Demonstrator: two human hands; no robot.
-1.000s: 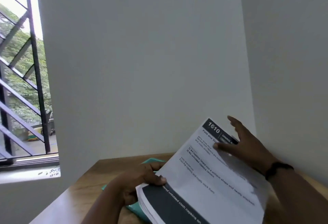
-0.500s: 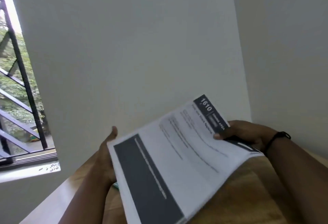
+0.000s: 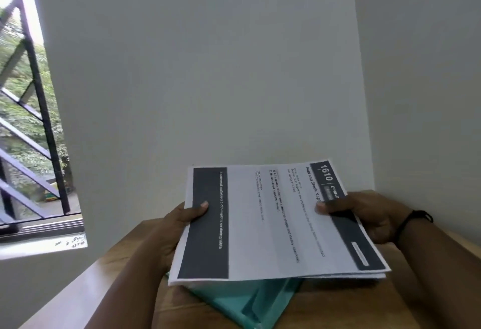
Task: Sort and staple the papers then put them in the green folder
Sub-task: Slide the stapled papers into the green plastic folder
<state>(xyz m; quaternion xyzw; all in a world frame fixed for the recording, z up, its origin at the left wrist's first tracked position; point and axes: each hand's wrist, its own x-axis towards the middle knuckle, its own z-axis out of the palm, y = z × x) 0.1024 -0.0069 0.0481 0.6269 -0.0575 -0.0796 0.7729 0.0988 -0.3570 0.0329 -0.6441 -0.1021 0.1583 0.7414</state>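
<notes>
A stack of printed papers (image 3: pixel 273 224) with dark bands at both ends and the number 1610 on top is held level above the table. My left hand (image 3: pixel 179 227) grips its left edge, thumb on the dark band. My right hand (image 3: pixel 364 214) grips the right end, thumb on top; a black band circles that wrist. Under the stack lies the green folder (image 3: pixel 250 300) on the table, partly hidden by the papers. No stapler is in view.
The wooden table (image 3: pixel 125 276) sits in a corner between two white walls (image 3: pixel 208 68). A window with black bars (image 3: pixel 33 110) is at the left, above a white sill.
The stack has swung from a steep tilt to nearly level and squared up. My left hand moved from under the far corner to the left edge, thumb on top. The folder shows again.
</notes>
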